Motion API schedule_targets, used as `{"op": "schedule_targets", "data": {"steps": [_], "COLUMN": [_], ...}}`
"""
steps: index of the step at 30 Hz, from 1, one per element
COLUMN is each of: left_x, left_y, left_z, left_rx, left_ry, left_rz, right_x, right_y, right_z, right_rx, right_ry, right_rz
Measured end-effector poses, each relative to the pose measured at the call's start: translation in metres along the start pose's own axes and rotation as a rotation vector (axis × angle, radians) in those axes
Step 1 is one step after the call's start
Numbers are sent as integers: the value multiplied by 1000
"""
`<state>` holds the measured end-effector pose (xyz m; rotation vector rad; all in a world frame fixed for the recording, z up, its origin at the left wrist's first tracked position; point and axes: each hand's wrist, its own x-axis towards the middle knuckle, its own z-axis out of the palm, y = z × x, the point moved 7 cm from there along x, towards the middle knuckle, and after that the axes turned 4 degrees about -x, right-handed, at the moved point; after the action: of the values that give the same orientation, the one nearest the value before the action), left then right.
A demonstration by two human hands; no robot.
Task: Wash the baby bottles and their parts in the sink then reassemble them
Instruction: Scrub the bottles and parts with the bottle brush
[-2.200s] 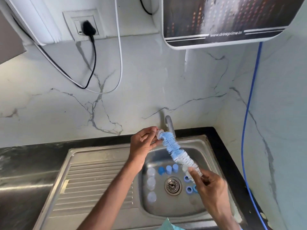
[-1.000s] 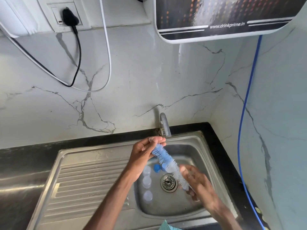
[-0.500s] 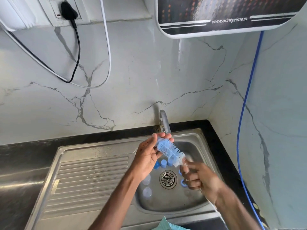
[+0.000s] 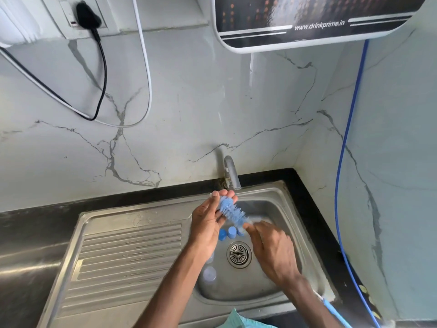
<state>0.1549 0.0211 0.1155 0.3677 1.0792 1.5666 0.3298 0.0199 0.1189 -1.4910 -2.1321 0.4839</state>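
Note:
Over the steel sink (image 4: 281,204), just below the tap (image 4: 231,171), my left hand (image 4: 209,223) cups the blue tip of a bottle brush (image 4: 233,213). My right hand (image 4: 272,249) is closed around the brush's lower, white part; its handle (image 4: 331,308) sticks out past my right wrist. In the basin lie blue caps (image 4: 231,232) near the far wall and clear bottle parts (image 4: 209,273) on the left, partly hidden by my left arm. No water is visibly running.
A ribbed steel drainboard (image 4: 127,254) lies to the left of the basin, with a drain (image 4: 238,254) at the basin's middle. A black counter edge (image 4: 314,223) runs along the right. A water purifier (image 4: 307,20) hangs above, and a blue hose (image 4: 343,162) runs down the right wall.
Both hands have risen and moved toward the tap. My right hand has slid up along the brush toward my left hand, covering most of the bristles.

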Motion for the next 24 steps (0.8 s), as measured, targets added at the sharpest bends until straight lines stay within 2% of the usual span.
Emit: {"op": "schedule_targets", "data": {"steps": [1, 2, 4, 5, 6, 7, 8, 9, 12, 14, 16, 17, 19, 21, 22, 24], "left_x": [0, -1, -1, -1, -1, -1, 0, 1, 5, 9, 11, 12, 9, 6, 4, 1], "left_y": [1, 3, 9, 12, 14, 15, 16, 16, 15, 13, 12, 11, 9, 7, 7, 8], "left_z": [2, 5, 12, 15, 17, 18, 16, 13, -8, -23, -29, -27, -23, -21, -20, -17], "left_rx": [3, 9, 37, 52, 59, 60, 60, 66, 128, 157, 169, 179, 188, 181, 160, 75], "left_ry": [-23, -53, -135, -181, -222, -253, -260, -240, -65, 50, 52, 18, -48, -76, -84, -126], "left_rz": [12, 27, 60, 73, 80, 83, 84, 87, 126, 138, 124, 105, 67, 51, 49, 33], "right_x": [2, 4, -8, -17, -22, -25, -25, -22, -8, -3, -7, -10, -14, -13, -12, -10], "right_y": [3, 11, 8, -5, -12, -17, -17, -13, 10, 15, 16, 16, 13, 13, 12, 19], "right_z": [4, 14, 43, 48, 46, 42, 41, 40, 21, 4, -2, -2, -5, -5, -3, 7], "right_rx": [178, 470, 1199, 1489, 1659, 1736, 1715, 1570, 934, 585, 217, 133, 174, 264, 325, 648], "right_ry": [-81, -222, -723, -974, -1136, -1216, -1205, -1127, -621, -315, -100, -24, 29, -4, -50, -245], "right_rz": [88, 235, 575, 677, 712, 682, 641, 614, 458, 255, 65, 3, -26, -3, 43, 286]}}
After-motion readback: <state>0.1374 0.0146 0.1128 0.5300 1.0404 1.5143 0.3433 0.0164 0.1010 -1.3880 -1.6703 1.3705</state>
